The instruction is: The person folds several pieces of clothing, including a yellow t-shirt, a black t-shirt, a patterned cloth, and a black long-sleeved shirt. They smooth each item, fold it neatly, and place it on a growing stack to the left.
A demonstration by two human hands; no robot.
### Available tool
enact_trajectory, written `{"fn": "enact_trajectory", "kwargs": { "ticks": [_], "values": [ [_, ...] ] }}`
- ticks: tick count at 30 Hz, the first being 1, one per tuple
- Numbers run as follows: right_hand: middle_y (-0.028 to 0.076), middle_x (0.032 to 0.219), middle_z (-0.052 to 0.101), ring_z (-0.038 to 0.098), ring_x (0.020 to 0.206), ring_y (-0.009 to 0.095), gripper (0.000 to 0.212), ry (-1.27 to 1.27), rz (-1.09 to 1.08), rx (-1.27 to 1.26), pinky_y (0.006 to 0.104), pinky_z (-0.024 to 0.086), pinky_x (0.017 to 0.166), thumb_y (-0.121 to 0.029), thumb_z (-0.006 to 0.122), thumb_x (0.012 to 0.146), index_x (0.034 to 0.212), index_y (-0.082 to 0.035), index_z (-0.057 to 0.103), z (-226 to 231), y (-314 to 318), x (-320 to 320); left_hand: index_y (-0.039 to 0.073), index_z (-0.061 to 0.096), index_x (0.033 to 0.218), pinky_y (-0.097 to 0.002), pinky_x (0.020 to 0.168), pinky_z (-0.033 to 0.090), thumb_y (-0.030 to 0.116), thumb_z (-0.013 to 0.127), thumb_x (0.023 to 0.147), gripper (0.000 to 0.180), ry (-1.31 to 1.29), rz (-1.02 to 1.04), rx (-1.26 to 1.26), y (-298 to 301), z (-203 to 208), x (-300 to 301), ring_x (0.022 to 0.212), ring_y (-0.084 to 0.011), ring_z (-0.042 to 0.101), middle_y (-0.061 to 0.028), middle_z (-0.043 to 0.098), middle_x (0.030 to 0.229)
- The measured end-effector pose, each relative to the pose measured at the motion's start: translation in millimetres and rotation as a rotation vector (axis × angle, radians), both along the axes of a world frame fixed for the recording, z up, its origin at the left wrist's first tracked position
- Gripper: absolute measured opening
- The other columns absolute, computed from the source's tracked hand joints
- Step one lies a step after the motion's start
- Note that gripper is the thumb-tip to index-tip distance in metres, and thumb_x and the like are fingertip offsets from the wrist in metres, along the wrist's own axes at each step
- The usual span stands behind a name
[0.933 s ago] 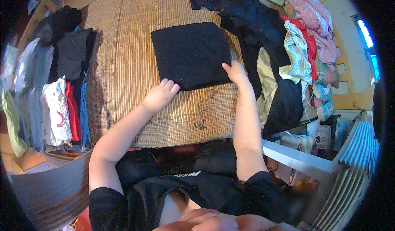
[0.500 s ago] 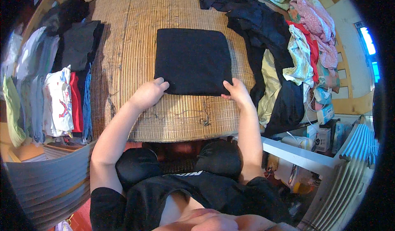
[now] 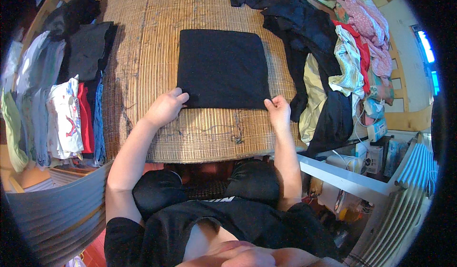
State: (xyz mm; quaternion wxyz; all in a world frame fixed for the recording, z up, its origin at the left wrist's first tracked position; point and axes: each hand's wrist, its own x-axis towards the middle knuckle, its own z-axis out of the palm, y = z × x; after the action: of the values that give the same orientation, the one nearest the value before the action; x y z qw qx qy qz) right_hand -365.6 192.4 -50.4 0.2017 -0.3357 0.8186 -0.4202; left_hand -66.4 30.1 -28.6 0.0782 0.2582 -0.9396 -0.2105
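A black garment [image 3: 223, 68], folded into a near-square, lies flat on the woven straw mat [image 3: 143, 53] in front of me. Whether it is a shirt or trousers I cannot tell. My left hand [image 3: 167, 106] pinches its near left corner between thumb and fingers. At the near right corner, my right hand [image 3: 279, 111] is closed on the edge in the same way. The garment's near edge runs fairly straight between the two hands.
Folded clothes stand along the left side, among them a white printed shirt [image 3: 66, 119] and a black folded piece [image 3: 88, 53]. On the right lie loose black clothes [image 3: 302, 34], a khaki garment [image 3: 312, 100] and a pink one [image 3: 364, 24]. A white rail [image 3: 342, 176] runs below them.
My right hand has shifted slightly right and its fingers have closed on the near right corner. My left hand has moved slightly left, and the near edge looks stretched a little wider.
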Motion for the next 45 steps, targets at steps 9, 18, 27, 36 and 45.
{"fn": "enact_trajectory", "kwargs": {
  "ticks": [9,18,27,36,45],
  "values": [
    [0.023,0.100,0.056,0.055,0.086,0.040,0.054,0.572,0.065,0.105,0.0440,0.045,0.077,-0.036,0.064,0.075,0.107,0.004,0.048,11.8,-90.1,-14.9,0.005,0.055,0.091,-0.0381,0.080,0.043,0.032,0.066,0.069,0.037,0.158,-0.044,-0.196,-0.2,29.6,-26.6,0.094,-0.0289,0.049,-0.0109,0.052,0.092],
    [0.020,0.072,0.058,0.057,0.072,0.035,0.009,0.425,-0.160,-0.097,0.0416,0.044,0.065,-0.008,0.057,0.074,0.073,0.000,0.054,-12.8,-167.7,-45.0,0.027,0.025,0.136,-0.0652,0.095,0.020,0.052,0.044,0.082,0.062,-0.182,0.196,-0.247,-21.5,-8.9,-68.7,0.132,-0.0348,0.011,-0.0119,0.014,0.143],
    [0.010,0.115,0.049,0.042,0.113,0.029,0.031,0.858,0.156,-0.230,0.0548,0.030,0.089,-0.018,0.055,0.081,0.110,-0.007,0.049,4.4,-151.1,-12.7,0.026,0.025,0.136,-0.0676,0.095,0.010,0.048,0.045,0.084,0.060,-0.023,0.377,-0.254,-40.0,-7.9,-90.4,0.133,-0.0323,0.009,-0.0127,0.011,0.144],
    [0.009,0.143,0.017,0.013,0.132,0.031,0.050,0.732,0.274,0.249,0.0645,0.011,0.098,-0.037,0.033,0.091,0.137,-0.021,0.022,-13.9,-162.7,-6.5,0.026,0.023,0.137,-0.0583,0.102,0.010,0.051,0.037,0.086,0.058,-0.032,0.464,-0.276,-73.2,-24.3,-131.1,0.133,-0.0261,0.013,-0.0075,0.017,0.144],
    [0.019,0.139,0.023,0.023,0.128,0.036,0.061,0.631,0.241,0.125,0.0528,0.019,0.101,-0.035,0.038,0.090,0.136,-0.004,0.015,-36.5,-146.8,-29.9,0.015,0.015,0.139,-0.0561,0.103,0.010,0.049,0.036,0.087,0.066,-0.139,0.424,-0.235,-34.9,-25.6,-104.8,0.133,-0.0297,0.009,-0.0147,0.011,0.144]
  ]
}}
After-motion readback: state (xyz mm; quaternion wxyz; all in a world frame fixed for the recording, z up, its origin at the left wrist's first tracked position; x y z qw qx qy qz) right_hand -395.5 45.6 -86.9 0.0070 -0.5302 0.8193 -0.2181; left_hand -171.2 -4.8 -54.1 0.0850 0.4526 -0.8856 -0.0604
